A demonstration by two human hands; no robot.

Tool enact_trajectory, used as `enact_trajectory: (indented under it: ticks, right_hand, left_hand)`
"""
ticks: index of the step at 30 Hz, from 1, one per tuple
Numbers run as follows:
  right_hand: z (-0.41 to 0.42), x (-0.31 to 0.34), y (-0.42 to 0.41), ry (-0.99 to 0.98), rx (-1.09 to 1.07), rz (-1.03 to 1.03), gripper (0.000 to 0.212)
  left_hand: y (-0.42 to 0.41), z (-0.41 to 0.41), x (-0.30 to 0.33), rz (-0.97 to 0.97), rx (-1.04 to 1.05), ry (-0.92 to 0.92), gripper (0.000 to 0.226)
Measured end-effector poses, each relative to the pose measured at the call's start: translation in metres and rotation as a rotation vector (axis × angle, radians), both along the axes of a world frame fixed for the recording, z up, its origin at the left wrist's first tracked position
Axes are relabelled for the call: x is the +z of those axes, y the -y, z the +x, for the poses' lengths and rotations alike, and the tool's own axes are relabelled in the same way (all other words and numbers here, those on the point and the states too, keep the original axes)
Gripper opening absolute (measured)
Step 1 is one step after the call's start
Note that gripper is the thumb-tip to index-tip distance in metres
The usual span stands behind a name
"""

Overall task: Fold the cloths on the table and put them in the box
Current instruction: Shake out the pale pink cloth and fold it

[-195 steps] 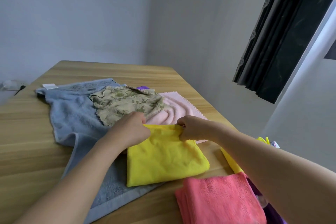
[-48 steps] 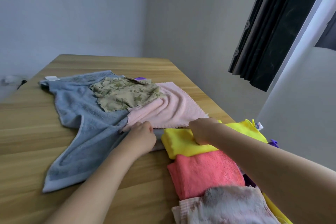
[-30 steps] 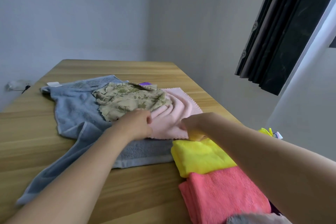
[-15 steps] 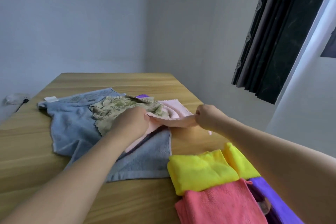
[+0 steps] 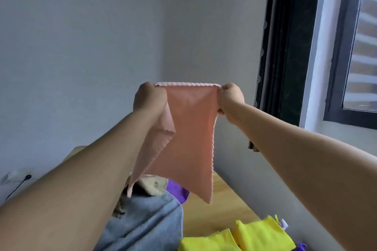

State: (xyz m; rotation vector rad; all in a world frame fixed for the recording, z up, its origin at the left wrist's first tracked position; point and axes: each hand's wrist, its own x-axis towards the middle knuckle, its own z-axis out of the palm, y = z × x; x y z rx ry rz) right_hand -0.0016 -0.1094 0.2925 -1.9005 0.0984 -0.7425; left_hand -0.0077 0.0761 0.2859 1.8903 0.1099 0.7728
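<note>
At the far left a wall socket (image 5: 12, 176) with a dark cable sits low on the wall, and the blue towel (image 5: 151, 228) lies spread on the table (image 5: 230, 199) below the left forearm, with a patterned beige cloth (image 5: 152, 186) and a purple cloth (image 5: 176, 190) bunched at its far end. A moment ago the pink cloth (image 5: 191, 138) lay crumpled on that pile with both hands working at its near edge; now it has been lifted clear of the table and hangs in the air in front of the wall. The left hand (image 5: 149, 98) pinches the top left corner, fingers curled round the fabric, and the right hand (image 5: 230, 98) pinches the top right corner likewise, so the scalloped top edge is stretched flat between them. The left side droops in a doubled flap, while the rest falls to a point above the table. This looks like a shake-out before the first fold. At the lower right lie yellow cloths (image 5: 238, 238), already folded; they seem to sit in the box, though its rim is out of view.
</note>
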Motion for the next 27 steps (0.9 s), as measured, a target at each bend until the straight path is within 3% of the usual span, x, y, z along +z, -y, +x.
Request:
enact_trajectory:
  ticks: [4, 9, 11, 14, 16, 18, 21, 25, 27]
  right_hand:
    - [-0.054, 0.028, 0.020, -0.138, 0.055, -0.017, 0.022]
    - [-0.117, 0.047, 0.046, -0.162, 0.202, 0.084, 0.021]
    - [-0.136, 0.053, 0.056, -0.153, 0.286, 0.143, 0.020]
    - [-0.165, 0.059, 0.060, -0.120, 0.347, 0.117, 0.009]
    - [-0.185, 0.061, 0.060, -0.088, 0.300, 0.092, 0.034]
    - [-0.205, 0.064, 0.060, -0.069, 0.266, -0.011, 0.043]
    - [-0.233, 0.066, 0.060, -0.009, 0.233, -0.121, 0.033]
    - [-0.272, 0.070, 0.063, -0.065, 0.257, -0.195, 0.016]
    - [-0.288, 0.070, 0.067, -0.122, 0.272, -0.221, 0.010]
  left_hand:
    - [0.000, -0.051, 0.030, -0.096, -0.172, -0.002, 0.014]
    - [0.011, -0.124, 0.059, -0.340, -0.550, -0.190, 0.011]
    - [0.016, -0.149, 0.067, -0.376, -0.666, -0.183, 0.013]
    - [0.028, -0.180, 0.071, -0.359, -0.673, -0.095, 0.005]
    - [0.036, -0.200, 0.073, -0.339, -0.656, -0.035, 0.004]
    - [0.040, -0.220, 0.074, -0.358, -0.732, -0.001, 0.012]
    - [0.044, -0.252, 0.076, -0.379, -0.954, 0.024, 0.028]
    - [0.056, -0.291, 0.082, -0.526, -1.213, 0.123, 0.019]
    - [0.063, -0.302, 0.086, -0.556, -1.218, 0.171, 0.021]
